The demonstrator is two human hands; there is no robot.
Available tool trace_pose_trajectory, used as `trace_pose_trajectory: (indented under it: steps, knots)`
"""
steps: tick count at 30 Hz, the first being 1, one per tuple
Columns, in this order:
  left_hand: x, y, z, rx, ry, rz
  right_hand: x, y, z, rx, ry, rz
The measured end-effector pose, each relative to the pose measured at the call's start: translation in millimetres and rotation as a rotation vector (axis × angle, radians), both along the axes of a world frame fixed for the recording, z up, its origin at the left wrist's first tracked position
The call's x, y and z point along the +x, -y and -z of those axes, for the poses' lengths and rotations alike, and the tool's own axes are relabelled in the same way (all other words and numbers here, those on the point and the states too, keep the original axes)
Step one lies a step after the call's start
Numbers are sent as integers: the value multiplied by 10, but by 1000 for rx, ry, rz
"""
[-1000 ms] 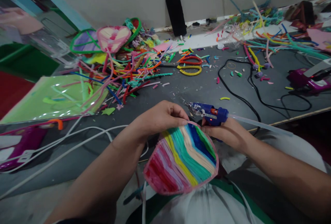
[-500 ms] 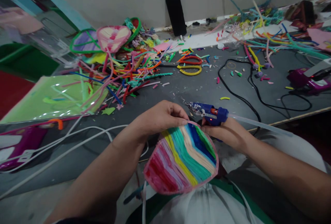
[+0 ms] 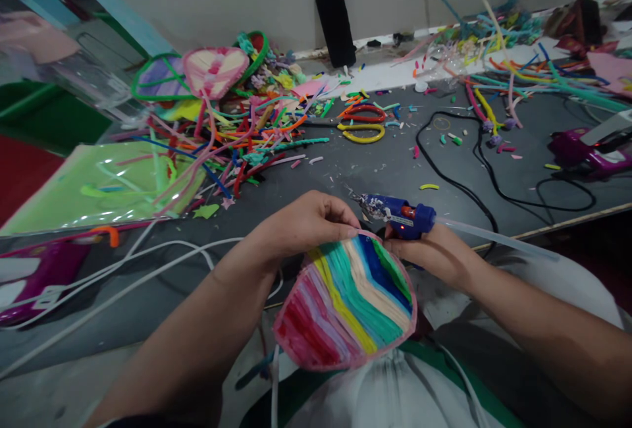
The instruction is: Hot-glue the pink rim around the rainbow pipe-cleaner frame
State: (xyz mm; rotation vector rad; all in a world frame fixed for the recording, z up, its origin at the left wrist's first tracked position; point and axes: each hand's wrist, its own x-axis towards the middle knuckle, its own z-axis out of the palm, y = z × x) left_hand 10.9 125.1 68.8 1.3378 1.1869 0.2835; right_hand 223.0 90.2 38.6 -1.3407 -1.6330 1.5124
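Note:
A heart-shaped piece of striped pipe cleaners with a pink edging is tilted over my lap, at the front of the table. My left hand pinches its top edge between thumb and fingers. In my right hand is a blue hot glue gun, its silvery tip pointing left and a clear glue stick sticking out behind. The right thumb also touches the heart's upper right edge. Behind the heart and the glue gun, some of my fingers are hidden.
Scissors with red and yellow handles lie beside a heap of pipe cleaners. A phone leans on the wall. Purple devices sit at both sides. White cables cross the left; a black cord loops right.

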Motion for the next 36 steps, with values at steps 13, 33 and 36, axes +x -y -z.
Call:
trace_pose_trajectory:
  steps: [13,33,36]
  knots:
    - [-6,1,20,-8,16,-12,-12,-5,-13,35,17,18]
    - [-7,11,11,58,-23,10,30,8,98,22,-52,26]
    - [-9,7,15,75,-33,12,26,11,112,8,-41,49]
